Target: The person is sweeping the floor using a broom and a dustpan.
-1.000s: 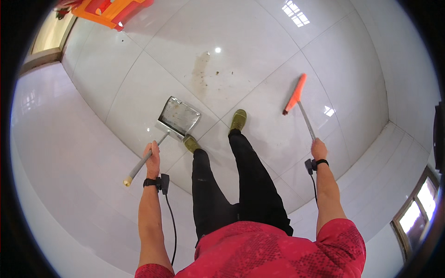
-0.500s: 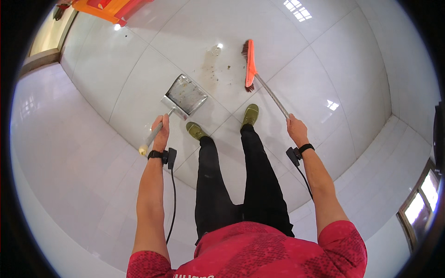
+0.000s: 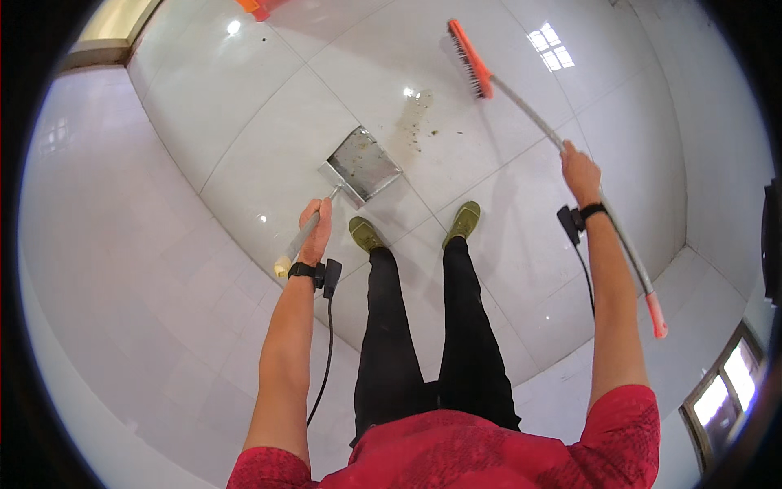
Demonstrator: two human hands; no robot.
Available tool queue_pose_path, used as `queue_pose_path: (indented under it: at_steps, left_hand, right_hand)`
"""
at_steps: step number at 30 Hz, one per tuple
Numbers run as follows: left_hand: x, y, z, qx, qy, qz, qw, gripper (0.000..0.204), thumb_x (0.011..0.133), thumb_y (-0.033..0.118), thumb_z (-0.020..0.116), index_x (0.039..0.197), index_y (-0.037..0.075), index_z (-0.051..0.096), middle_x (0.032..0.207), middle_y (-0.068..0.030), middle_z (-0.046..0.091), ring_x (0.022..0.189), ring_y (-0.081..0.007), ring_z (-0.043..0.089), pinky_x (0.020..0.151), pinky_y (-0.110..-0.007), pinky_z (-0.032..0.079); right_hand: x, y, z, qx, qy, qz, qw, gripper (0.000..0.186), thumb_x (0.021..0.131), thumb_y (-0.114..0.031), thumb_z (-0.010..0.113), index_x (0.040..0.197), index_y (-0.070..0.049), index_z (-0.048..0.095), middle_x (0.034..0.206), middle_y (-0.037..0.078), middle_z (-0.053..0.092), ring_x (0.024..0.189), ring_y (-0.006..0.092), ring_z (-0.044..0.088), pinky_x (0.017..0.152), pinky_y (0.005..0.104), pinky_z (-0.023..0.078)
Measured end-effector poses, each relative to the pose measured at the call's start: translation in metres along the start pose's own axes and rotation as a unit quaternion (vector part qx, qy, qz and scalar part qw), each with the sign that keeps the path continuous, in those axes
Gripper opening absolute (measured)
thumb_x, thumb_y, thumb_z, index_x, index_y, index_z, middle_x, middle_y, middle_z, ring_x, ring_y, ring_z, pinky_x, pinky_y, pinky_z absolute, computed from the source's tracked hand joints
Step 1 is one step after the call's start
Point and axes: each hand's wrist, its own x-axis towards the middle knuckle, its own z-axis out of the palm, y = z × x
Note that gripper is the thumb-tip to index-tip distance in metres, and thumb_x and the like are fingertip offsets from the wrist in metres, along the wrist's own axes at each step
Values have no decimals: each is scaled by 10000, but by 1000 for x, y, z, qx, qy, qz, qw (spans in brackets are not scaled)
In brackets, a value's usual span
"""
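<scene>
1. Both hands are closed around long handles. The left hand [image 3: 316,232], at about 8 o'clock from the middle of the view, is wrapped tight around the grey shaft of a metal dustpan [image 3: 363,165].
2. The right hand [image 3: 580,174], at about 2 o'clock, is curled fully around the grey pole of a broom [image 3: 562,151]; the pole passes through the fist and runs on behind the forearm.
3. From the left hand the dustpan lies toward 1 o'clock, its pan flat on the white tiled floor [image 3: 244,122] with the open mouth turned away from the person. Specks of dirt show inside the pan.
4. The broom's orange head [image 3: 471,49] sits near 12 o'clock in the view, up and to the left of the right hand, bristles pointing left. Whether the bristles touch the tiles cannot be told.
5. The pole's far end, capped in an orange grip [image 3: 656,314], reaches down to about 4 o'clock, beside the right upper arm.
6. A scatter of brown debris [image 3: 415,122] lies on the floor between pan and broom head, just at 2 o'clock from the pan's mouth.
7. Two olive-green shoes [image 3: 414,228] stand below the pan; the left shoe is just beside the pan's rear corner.
8. Each wrist wears a black band [image 3: 303,270] with a small black box, and a cable hangs from it.
</scene>
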Motion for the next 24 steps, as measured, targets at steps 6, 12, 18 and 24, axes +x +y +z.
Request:
queue_pose_path:
  at_steps: [6, 12, 18, 24]
  left_hand:
    - [5, -20, 0, -53, 2, -34, 998, 336, 859, 297, 491, 645, 39, 459, 589, 5, 414, 547, -80, 388, 498, -256, 344]
    - [5, -24, 0, -53, 12, -20, 998, 343, 852, 305, 496, 652, 28, 466, 592, -9, 431, 549, -96, 428, 515, -260, 372]
    - [7, -34, 0, -46, 7, -2, 999, 335, 838, 309, 494, 676, 16, 496, 606, -38, 478, 563, -122, 484, 537, -273, 403]
    - [1, -7, 8, -67, -4, 0, 998, 314, 838, 242, 506, 668, -16, 449, 627, -129, 454, 574, -207, 438, 551, -352, 374]
  right_hand:
    - [82, -32, 23, -103, -11, -68, 992, 174, 863, -202, 457, 959, -76, 530, 726, 113, 631, 678, 280, 636, 545, 408, 494]
    - [20, -80, 37, -53, -93, -189, 976, 188, 841, -130, 437, 982, -33, 514, 734, 143, 629, 686, 295, 634, 566, 422, 494]
    - [-52, -136, 22, 33, -162, -218, 962, 228, 851, -193, 478, 1030, -52, 483, 726, 154, 613, 672, 314, 620, 566, 433, 488]
    - [-85, -124, -2, 108, -159, -193, 962, 219, 875, -247, 478, 1045, -109, 467, 720, 136, 596, 665, 321, 607, 570, 451, 479]
